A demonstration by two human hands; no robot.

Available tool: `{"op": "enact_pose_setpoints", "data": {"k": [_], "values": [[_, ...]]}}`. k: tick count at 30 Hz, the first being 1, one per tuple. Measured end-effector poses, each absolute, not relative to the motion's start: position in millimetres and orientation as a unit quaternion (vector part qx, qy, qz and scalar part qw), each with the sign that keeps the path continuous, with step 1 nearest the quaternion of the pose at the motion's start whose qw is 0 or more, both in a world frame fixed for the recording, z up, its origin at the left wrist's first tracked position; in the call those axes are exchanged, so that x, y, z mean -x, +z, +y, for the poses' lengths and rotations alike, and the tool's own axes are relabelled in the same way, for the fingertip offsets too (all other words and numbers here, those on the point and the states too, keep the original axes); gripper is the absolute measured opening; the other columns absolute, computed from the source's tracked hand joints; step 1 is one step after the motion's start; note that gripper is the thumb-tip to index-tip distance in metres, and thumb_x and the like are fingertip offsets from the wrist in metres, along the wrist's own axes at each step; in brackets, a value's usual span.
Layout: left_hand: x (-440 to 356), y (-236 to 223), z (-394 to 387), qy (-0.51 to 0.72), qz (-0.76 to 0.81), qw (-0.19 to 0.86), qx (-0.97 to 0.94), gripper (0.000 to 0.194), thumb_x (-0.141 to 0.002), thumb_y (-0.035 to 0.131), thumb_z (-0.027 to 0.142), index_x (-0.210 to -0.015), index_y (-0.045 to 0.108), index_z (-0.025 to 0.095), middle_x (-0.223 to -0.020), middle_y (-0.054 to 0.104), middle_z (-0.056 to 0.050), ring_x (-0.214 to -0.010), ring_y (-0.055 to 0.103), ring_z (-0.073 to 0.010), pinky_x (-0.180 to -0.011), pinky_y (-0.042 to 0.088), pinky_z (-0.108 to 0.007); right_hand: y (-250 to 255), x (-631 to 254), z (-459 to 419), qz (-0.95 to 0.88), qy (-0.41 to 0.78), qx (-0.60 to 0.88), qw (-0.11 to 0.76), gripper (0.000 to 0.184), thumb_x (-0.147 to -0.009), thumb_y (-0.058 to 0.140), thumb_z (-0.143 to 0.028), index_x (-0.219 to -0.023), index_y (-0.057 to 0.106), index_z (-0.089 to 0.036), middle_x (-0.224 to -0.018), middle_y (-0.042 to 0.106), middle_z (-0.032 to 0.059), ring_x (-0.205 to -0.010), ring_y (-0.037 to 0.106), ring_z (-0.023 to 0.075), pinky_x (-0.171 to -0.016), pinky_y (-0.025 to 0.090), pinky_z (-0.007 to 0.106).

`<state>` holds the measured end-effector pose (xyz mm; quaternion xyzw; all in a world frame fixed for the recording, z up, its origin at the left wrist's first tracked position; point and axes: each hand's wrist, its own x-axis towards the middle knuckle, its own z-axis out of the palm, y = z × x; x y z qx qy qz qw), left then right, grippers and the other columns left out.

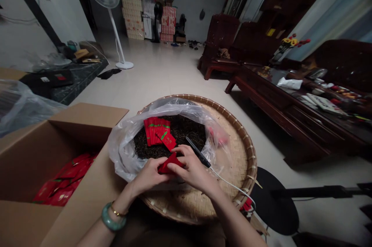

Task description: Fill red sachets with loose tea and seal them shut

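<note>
Between them, my left hand (152, 173) and my right hand (190, 165) hold a small red packet (171, 163), fingers closed on its two sides. Just beyond lies a clear plastic bag (122, 150), its mouth spread wide around dark loose tea leaves (186, 125). Several flat red packets with green marks (157, 130) lie fanned on the leaves, and one more packet (167, 139) rests at an angle nearest my fingers. Close to my right hand is a black handheld device (199, 153) with a white cord. All this sits on a round woven bamboo tray (245, 142).
An open cardboard box (90, 113) at left holds many red packets (65, 181). A black round stand base (276, 200) is on the floor at right. Further off are a wooden table (261, 88) with clutter, a white standing fan (112, 18) and stacked boxes (132, 16).
</note>
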<state>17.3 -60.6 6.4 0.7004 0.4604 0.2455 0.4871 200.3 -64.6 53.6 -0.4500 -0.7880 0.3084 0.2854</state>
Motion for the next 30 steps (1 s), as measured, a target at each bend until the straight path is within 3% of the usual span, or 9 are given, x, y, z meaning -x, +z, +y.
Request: {"op": "enact_pose_setpoints", "data": {"k": [3, 7, 13, 20, 24, 26, 28, 30], "values": [[-22, 7, -65, 0.274, 0.472, 0.508, -0.667, 0.021, -0.066, 0.066, 0.029, -0.081, 0.062, 0.014, -0.070, 0.057, 0.003, -0.065, 0.049, -0.0126, -0.059, 0.039, -0.021, 46, -197, -61, -0.770, 0.339, 0.455, 0.292, 0.019, -0.086, 0.060, -0.025, -0.072, 0.072, -0.019, -0.104, 0.063, 0.0048, -0.102, 0.053, 0.0177, -0.091, 0.042, 0.033], [-33, 6, -72, 0.315, 0.452, 0.594, -0.586, 0.044, -0.058, 0.074, 0.028, -0.097, 0.058, 0.015, -0.086, 0.064, -0.001, -0.075, 0.058, -0.0170, -0.068, 0.048, -0.026, 44, -200, -57, -0.760, 0.350, 0.453, 0.308, 0.018, -0.085, 0.062, -0.023, -0.070, 0.070, -0.018, -0.102, 0.063, 0.0039, -0.101, 0.053, 0.0166, -0.090, 0.042, 0.031], [-44, 8, -81, 0.275, 0.415, 0.732, -0.465, 0.046, -0.059, 0.077, 0.031, -0.092, 0.050, 0.015, -0.067, 0.064, 0.000, -0.056, 0.063, -0.0179, -0.051, 0.048, -0.026, 39, -208, -51, -0.764, 0.281, 0.492, 0.308, 0.031, -0.087, 0.060, -0.028, -0.058, 0.064, -0.017, -0.083, 0.061, 0.0032, -0.083, 0.052, 0.0148, -0.076, 0.041, 0.028], [-42, 4, -84, 0.282, 0.414, 0.742, -0.445, 0.055, -0.057, 0.080, 0.029, -0.101, 0.049, 0.014, -0.086, 0.070, -0.007, -0.057, 0.066, -0.0180, -0.049, 0.049, -0.025, 34, -213, -47, -0.757, 0.356, 0.463, 0.292, 0.031, -0.089, 0.056, -0.027, -0.061, 0.064, -0.016, -0.080, 0.063, 0.0019, -0.079, 0.055, 0.0133, -0.074, 0.042, 0.026], [-47, 2, -84, 0.308, 0.427, 0.721, -0.450, 0.052, -0.059, 0.078, 0.030, -0.100, 0.050, 0.014, -0.073, 0.067, -0.002, -0.057, 0.066, -0.0185, -0.049, 0.048, -0.025, 44, -214, -51, -0.726, 0.328, 0.483, 0.363, 0.015, -0.086, 0.059, -0.031, -0.086, 0.065, -0.017, -0.089, 0.064, 0.0038, -0.081, 0.057, 0.0143, -0.072, 0.044, 0.026], [-51, 1, -84, 0.313, 0.439, 0.707, -0.459, 0.048, -0.060, 0.076, 0.028, -0.099, 0.051, 0.015, -0.067, 0.065, 0.000, -0.057, 0.065, -0.0186, -0.050, 0.048, -0.025, 46, -212, -52, -0.720, 0.295, 0.514, 0.361, 0.024, -0.084, 0.061, -0.036, -0.100, 0.061, -0.018, -0.091, 0.064, 0.0042, -0.079, 0.058, 0.0144, -0.068, 0.044, 0.025], [-54, 1, -86, 0.306, 0.452, 0.690, -0.475, 0.042, -0.061, 0.074, 0.026, -0.095, 0.052, 0.015, -0.066, 0.065, 0.001, -0.056, 0.064, -0.0179, -0.051, 0.048, -0.026, 45, -209, -51, -0.743, 0.261, 0.531, 0.312, 0.025, -0.083, 0.061, -0.041, -0.095, 0.063, -0.019, -0.084, 0.064, 0.0024, -0.074, 0.057, 0.0137, -0.065, 0.041, 0.024], [-55, -1, -87, 0.294, 0.472, 0.665, -0.499, 0.035, -0.061, 0.072, 0.024, -0.089, 0.053, 0.015, -0.064, 0.065, 0.001, -0.056, 0.062, -0.0172, -0.052, 0.048, -0.026, 40, -206, -49, -0.771, 0.227, 0.530, 0.271, 0.027, -0.084, 0.061, -0.043, -0.074, 0.063, -0.018, -0.069, 0.060, -0.0001, -0.064, 0.053, 0.0120, -0.059, 0.037, 0.023]]}}
